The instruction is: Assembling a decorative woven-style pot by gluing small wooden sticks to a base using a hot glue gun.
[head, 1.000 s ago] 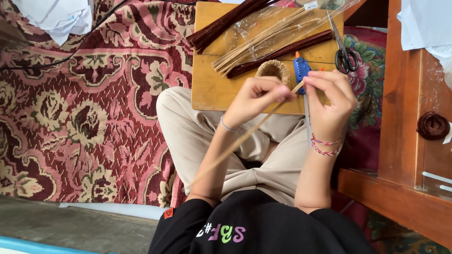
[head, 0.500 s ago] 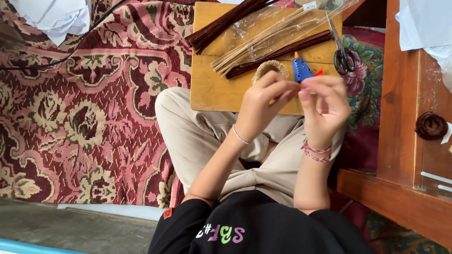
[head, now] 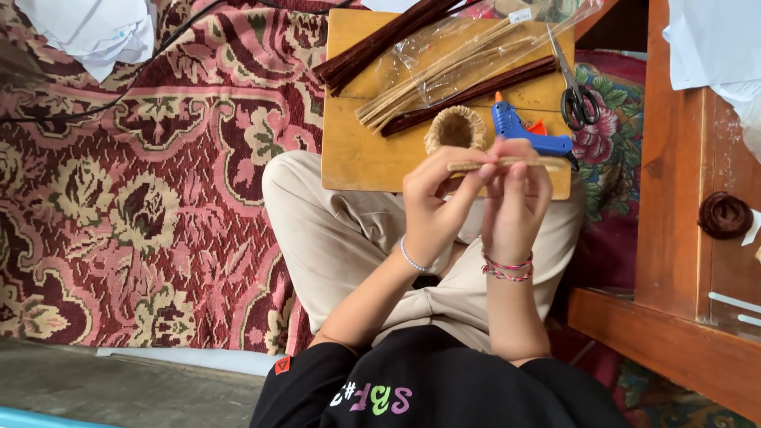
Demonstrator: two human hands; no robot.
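We hold one tan stick (head: 507,163) level between both hands, just above the near edge of the board (head: 349,150) that rests on our lap. Our left hand (head: 434,204) pinches the stick's left end between thumb and fingertips, and our right hand (head: 515,202) has its fingers closed around the middle and right part, so both hands are narrow and gripping the same stick. Just beyond our fingers a small woven cup (head: 456,128) sits on the board; it looks like a short ring of coiled tan material with an open top, so we judge that the base and low wall are made and that the walls are left to build up. The blue glue gun (head: 523,133) lies just beside the cup, touching or nearly touching our right fingers; we cannot tell which. Farther back lie a clear bag of tan sticks (head: 444,67), two bundles of dark brown sticks (head: 380,40), and scissors (head: 575,91) at the board's right edge. With so many sticks unused, we judge the work to be in its early part. The patterned rug (head: 158,174) spreads to our left.
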